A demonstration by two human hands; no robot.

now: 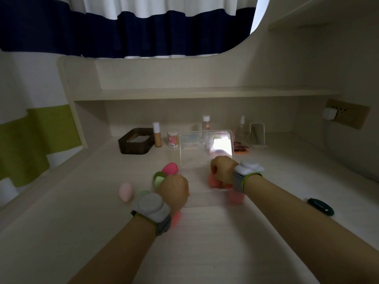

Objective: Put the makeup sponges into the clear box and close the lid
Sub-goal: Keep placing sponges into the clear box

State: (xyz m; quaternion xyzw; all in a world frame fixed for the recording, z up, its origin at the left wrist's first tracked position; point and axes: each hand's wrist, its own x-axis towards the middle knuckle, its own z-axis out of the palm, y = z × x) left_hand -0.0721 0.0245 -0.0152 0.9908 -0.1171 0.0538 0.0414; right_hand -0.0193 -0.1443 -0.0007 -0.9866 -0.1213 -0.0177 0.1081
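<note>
1. At the middle of the pale wooden desk (205,232), the clear plastic box (207,193) sits with its hinged lid (206,148) standing upright; coral-pink sponges (214,181) already lie inside.
2. The left hand (174,189) curls its fingers around a green egg-shaped makeup sponge (159,179) just left of the box.
3. The right hand (222,170) hovers over the box; whether it grips anything cannot be told.
4. A pale pink sponge (125,191) and a bright pink sponge (170,169) wait on the desk; the lid is not yet closed.
</note>
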